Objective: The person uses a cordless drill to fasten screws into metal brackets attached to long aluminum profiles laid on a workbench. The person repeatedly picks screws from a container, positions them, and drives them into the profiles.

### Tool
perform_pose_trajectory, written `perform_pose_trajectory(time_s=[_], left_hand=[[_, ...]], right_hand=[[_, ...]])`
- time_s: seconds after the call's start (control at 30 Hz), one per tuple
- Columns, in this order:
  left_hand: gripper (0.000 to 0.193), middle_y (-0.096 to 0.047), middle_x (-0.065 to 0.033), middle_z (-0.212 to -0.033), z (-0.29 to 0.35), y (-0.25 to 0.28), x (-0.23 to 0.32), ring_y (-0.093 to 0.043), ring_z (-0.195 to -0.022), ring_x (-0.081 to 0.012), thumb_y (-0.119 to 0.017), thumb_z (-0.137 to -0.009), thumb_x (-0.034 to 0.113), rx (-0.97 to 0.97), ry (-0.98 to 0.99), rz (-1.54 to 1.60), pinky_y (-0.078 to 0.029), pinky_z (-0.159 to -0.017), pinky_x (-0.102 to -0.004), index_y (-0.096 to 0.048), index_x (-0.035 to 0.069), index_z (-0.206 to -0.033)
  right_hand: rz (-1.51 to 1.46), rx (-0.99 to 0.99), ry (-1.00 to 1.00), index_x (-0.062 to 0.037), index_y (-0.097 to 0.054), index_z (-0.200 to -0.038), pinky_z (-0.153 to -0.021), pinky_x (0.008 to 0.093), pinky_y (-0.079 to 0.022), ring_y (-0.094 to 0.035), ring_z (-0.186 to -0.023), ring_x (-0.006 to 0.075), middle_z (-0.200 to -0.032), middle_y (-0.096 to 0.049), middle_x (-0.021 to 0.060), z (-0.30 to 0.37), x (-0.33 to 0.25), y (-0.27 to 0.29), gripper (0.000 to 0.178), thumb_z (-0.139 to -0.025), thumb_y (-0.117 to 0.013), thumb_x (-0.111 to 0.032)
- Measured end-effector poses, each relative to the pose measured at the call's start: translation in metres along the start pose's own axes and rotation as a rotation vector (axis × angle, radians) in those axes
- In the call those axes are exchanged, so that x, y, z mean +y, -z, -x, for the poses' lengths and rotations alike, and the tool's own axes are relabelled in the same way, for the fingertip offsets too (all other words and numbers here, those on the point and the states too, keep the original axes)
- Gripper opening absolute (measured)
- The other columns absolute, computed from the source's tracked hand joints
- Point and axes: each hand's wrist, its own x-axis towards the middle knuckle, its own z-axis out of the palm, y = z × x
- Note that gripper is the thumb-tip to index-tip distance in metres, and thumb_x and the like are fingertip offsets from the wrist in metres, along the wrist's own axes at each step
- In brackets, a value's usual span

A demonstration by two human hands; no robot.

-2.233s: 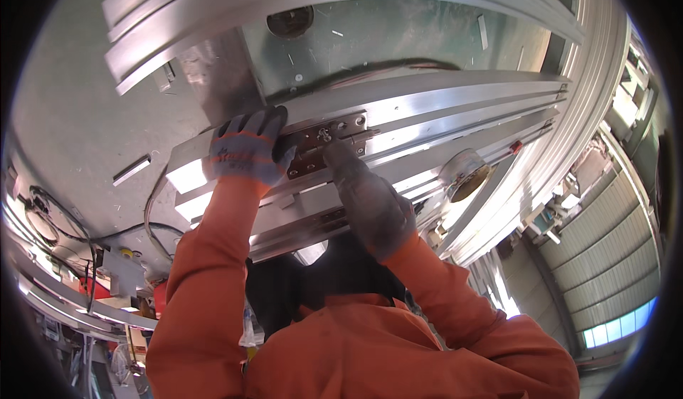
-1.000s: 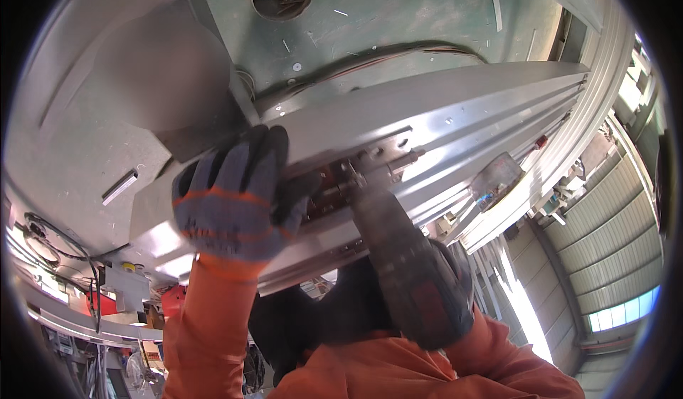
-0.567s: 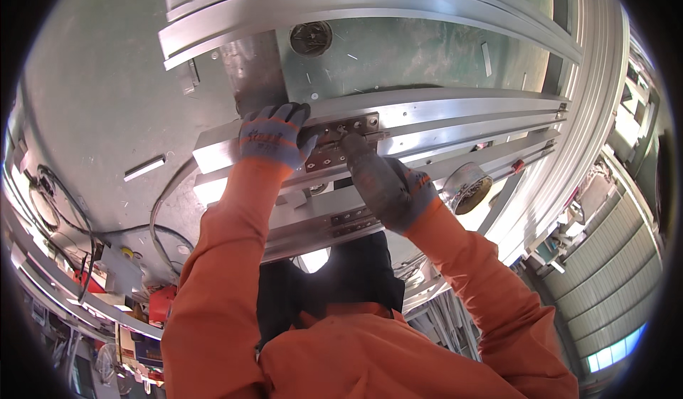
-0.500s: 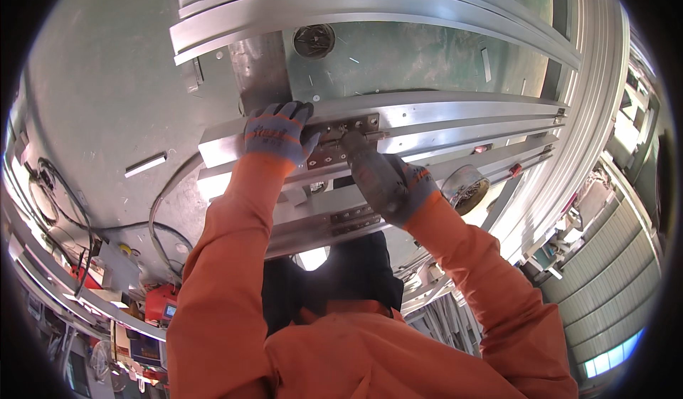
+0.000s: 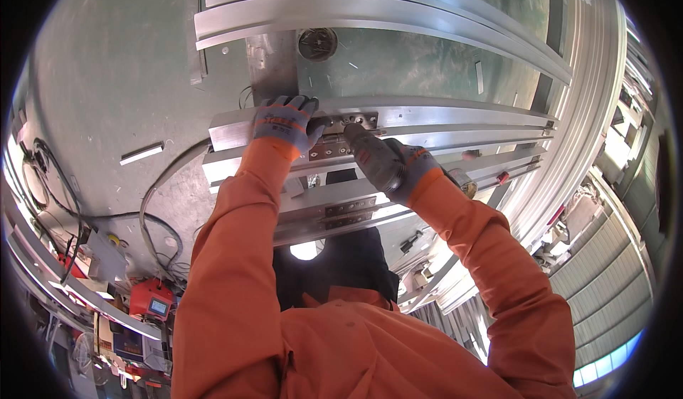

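Grey-gloved left hand (image 5: 284,123) palm-down, left of centre, fingers slightly apart across metal profile (image 5: 231,133); right hand (image 5: 417,168), near centre, clamped round drill (image 5: 377,158) pointing upper left.

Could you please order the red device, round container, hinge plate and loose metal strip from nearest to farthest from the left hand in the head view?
1. Hinge plate: immediately right of the left hand.
2. Round container: beyond the hand.
3. Loose metal strip: leftward.
4. Red device: lower left.

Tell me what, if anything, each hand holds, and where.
The right hand holds a dark power drill at its rear end. The left hand lies over a silver metal profile; whether it grips cannot be told.
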Motion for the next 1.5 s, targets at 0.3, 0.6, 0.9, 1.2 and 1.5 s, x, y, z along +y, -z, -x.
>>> perform_pose_trajectory(time_s=[0.3, 0.6, 0.9, 1.2, 1.5], left_hand=[[0.050, -0.061, -0.0020, -0.138, 0.001, 0.003, -0.001, -0.056, -0.127, -0.0296, -0.061, -0.091, 0.049, -0.051, 0.009, 0.015, -0.043, -0.108, -0.0461, -0.061, 0.022, -0.133], [0.049, -0.063, -0.0025, -0.130, -0.002, -0.016, -0.007, -0.058, -0.120, -0.0275, -0.061, -0.092, 0.050, 0.027, -0.035, 0.029, -0.044, -0.104, -0.0507, -0.062, 0.019, -0.130], [0.053, -0.060, -0.0039, -0.139, 0.000, -0.017, -0.008, -0.056, -0.126, -0.0284, -0.059, -0.093, 0.053, -0.023, -0.024, 0.029, -0.041, -0.107, -0.0511, -0.060, 0.019, -0.134], [0.054, -0.059, -0.0041, -0.141, -0.003, -0.015, -0.007, -0.054, -0.130, -0.0298, -0.056, -0.095, 0.054, -0.054, -0.019, 0.005, -0.040, -0.109, -0.0521, -0.058, 0.020, -0.137], [0.053, -0.059, -0.0018, -0.139, -0.001, -0.007, -0.004, -0.055, -0.127, -0.0267, -0.057, -0.093, 0.050, -0.025, -0.015, 0.007, -0.041, -0.109, -0.0455, -0.058, 0.021, -0.137]], right_hand=[[0.213, -0.143, 0.045, -0.0092, -0.051, -0.129, -0.091, 0.0429, -0.054, -0.069, -0.104, 0.0343, -0.114, -0.070, 0.0162, -0.010, -0.005, 0.028, 0.062, -0.077, -0.072, -0.036], [0.313, -0.279, -0.044, -0.0096, -0.052, -0.130, -0.091, 0.0428, -0.054, -0.069, -0.106, 0.0338, -0.114, -0.070, 0.0154, -0.009, -0.018, 0.043, 0.062, -0.080, -0.069, -0.041], [0.333, -0.249, 0.015, -0.0109, -0.059, -0.124, -0.092, 0.0395, -0.054, -0.067, -0.105, 0.0271, -0.117, -0.069, 0.0094, -0.004, -0.014, 0.045, 0.037, -0.094, -0.053, -0.032], [-0.509, 0.100, 0.022, -0.0099, -0.061, -0.122, -0.092, 0.0359, -0.057, -0.067, -0.104, 0.0211, -0.116, -0.068, 0.0061, -0.002, 0.042, -0.045, 0.031, -0.105, -0.039, -0.024], [-0.519, 0.302, 0.049, -0.0095, -0.061, -0.122, -0.091, 0.0357, -0.057, -0.067, -0.104, 0.0208, -0.117, -0.067, 0.0068, 0.003, 0.019, -0.051, 0.033, -0.106, -0.037, -0.025]])
